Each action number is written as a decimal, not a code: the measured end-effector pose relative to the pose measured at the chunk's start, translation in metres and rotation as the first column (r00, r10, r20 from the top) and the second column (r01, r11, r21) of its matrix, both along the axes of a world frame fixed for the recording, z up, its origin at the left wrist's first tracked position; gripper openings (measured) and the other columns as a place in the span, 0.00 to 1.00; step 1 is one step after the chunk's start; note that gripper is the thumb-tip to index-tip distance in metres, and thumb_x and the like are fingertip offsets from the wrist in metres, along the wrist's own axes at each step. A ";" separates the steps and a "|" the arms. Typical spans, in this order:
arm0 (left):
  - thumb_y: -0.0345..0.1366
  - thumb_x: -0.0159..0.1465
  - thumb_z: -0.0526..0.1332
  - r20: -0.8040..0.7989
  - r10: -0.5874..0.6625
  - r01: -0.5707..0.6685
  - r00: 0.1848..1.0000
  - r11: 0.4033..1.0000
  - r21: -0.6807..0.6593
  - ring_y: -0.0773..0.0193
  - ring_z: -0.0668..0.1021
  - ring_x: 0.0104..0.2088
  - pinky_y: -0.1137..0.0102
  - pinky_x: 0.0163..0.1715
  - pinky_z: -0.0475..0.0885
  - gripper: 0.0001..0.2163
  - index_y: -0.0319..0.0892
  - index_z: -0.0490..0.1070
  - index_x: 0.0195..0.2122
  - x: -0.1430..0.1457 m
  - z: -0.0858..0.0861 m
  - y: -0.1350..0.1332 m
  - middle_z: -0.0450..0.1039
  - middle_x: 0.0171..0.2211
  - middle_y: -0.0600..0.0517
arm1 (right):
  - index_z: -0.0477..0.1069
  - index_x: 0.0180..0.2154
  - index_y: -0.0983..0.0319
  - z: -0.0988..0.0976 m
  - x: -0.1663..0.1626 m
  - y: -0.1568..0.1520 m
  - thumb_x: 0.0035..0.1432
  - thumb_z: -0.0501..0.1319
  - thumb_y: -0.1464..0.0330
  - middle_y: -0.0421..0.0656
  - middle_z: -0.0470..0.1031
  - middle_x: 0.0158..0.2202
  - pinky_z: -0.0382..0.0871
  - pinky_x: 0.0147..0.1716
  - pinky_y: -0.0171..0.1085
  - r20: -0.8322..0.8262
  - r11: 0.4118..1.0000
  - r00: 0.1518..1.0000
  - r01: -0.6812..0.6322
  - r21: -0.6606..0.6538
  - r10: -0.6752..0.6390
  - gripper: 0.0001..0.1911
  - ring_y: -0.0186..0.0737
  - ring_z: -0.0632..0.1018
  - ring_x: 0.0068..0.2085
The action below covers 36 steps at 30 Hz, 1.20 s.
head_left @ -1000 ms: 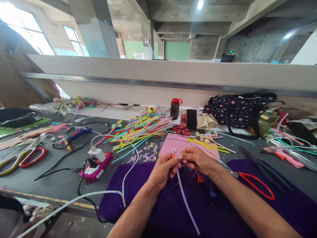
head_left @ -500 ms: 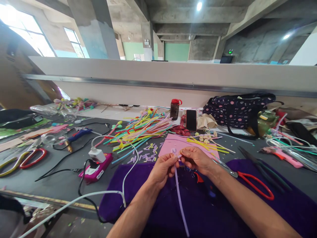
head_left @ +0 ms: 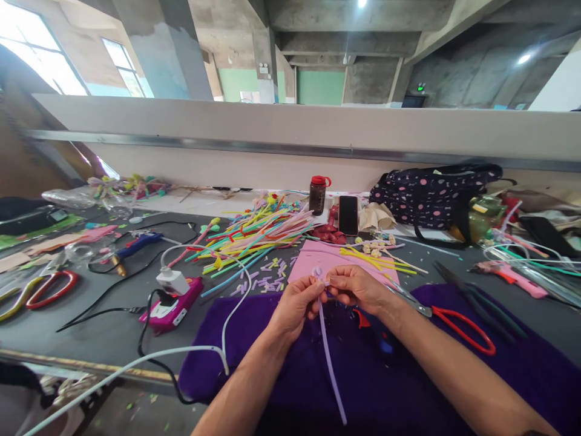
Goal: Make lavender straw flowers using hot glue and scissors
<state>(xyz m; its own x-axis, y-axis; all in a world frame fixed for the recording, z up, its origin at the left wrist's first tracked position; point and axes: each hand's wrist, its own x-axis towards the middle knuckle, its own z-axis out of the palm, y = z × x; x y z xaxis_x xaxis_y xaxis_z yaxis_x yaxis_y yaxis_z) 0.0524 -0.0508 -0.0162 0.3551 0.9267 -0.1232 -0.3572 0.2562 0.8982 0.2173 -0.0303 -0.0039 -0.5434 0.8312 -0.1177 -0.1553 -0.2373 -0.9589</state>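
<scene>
Pinching the top of a lilac stem (head_left: 327, 351), the left hand (head_left: 297, 306) and right hand (head_left: 356, 287) meet fingertip to fingertip over the near edge of a pink sheet (head_left: 313, 257). Each grip is narrow and closed on the stem, thumb against forefinger, just below a small curl (head_left: 318, 274) at its upper end. From the fingers the stem hangs down towards the person, bending slightly right, over a purple cloth (head_left: 272, 363) spread on the near side of the grey table (head_left: 91, 327). Both forearms lie across that cloth. Red-handled scissors (head_left: 458, 327) lie on the cloth just right of the right wrist, and dark pliers (head_left: 481, 303) lie beyond them. Left of the cloth sits a pink glue gun (head_left: 170, 309), with a white cable (head_left: 227, 339) looping past it to the table's near edge. Short lilac bits (head_left: 267, 280) are scattered between the gun and the sheet. Behind them spreads a heap of coloured sticks (head_left: 254, 233). At the back, near the wall, a red-capped bottle (head_left: 318, 195) stands upright beside a dark phone (head_left: 348, 215), and a spotted bag (head_left: 436, 197) sits to their right.
</scene>
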 end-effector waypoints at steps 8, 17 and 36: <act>0.39 0.53 0.63 -0.029 0.004 -0.003 1.000 1.000 0.009 0.78 0.63 0.13 0.81 0.11 0.53 0.10 0.37 0.67 0.23 -0.001 0.001 0.001 0.69 0.18 0.55 | 0.65 0.24 0.66 -0.002 0.001 0.001 0.49 0.64 0.64 0.36 0.68 0.20 0.44 0.10 0.24 -0.037 1.000 0.999 -0.013 -0.024 0.012 0.13 0.21 0.62 0.13; 0.37 0.54 0.63 0.018 -0.054 0.054 0.998 0.998 0.024 0.78 0.63 0.13 0.80 0.11 0.53 0.09 0.37 0.68 0.26 0.000 0.003 -0.002 0.69 0.19 0.54 | 0.66 0.25 0.67 0.000 0.000 -0.002 0.49 0.64 0.62 0.37 0.68 0.20 0.45 0.11 0.25 -0.117 0.996 0.990 -0.081 0.027 0.084 0.13 0.21 0.61 0.13; 0.40 0.53 0.63 0.028 0.026 -0.027 0.999 0.999 0.033 0.78 0.63 0.14 0.81 0.11 0.54 0.11 0.37 0.67 0.24 0.000 0.000 0.000 0.68 0.19 0.55 | 0.65 0.26 0.64 0.000 -0.007 -0.006 0.50 0.62 0.61 0.37 0.70 0.22 0.51 0.11 0.24 0.077 0.984 0.992 0.084 0.157 -0.097 0.13 0.25 0.67 0.16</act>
